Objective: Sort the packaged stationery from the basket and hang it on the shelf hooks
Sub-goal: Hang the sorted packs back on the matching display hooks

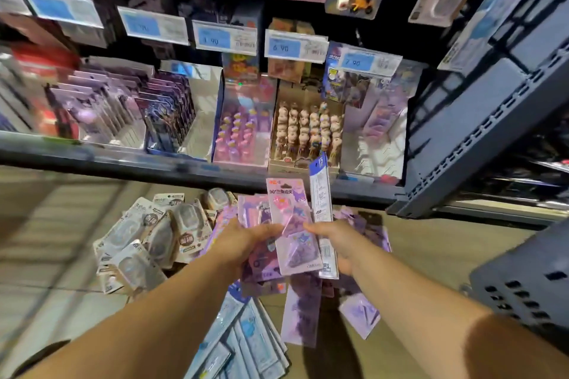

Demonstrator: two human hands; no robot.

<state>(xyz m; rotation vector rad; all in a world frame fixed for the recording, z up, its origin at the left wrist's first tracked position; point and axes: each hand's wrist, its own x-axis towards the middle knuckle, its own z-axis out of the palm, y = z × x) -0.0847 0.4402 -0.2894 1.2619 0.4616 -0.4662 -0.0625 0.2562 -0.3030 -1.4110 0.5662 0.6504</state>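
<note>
Pinching a pink packet (288, 203) between curled fingers, left hand (243, 243) and right hand (335, 243) meet before the shelf (123, 160); grey packets (147, 234) and blue packets (243, 338) litter the floor (431, 249) below.

We see both arms uncovered along their whole visible length, left forearm (172, 314) and left hand (241, 244), right forearm (412, 298) and right hand (337, 243) alike. A dark strip (40, 354) by the left elbow might be cloth; we cannot tell.
</note>
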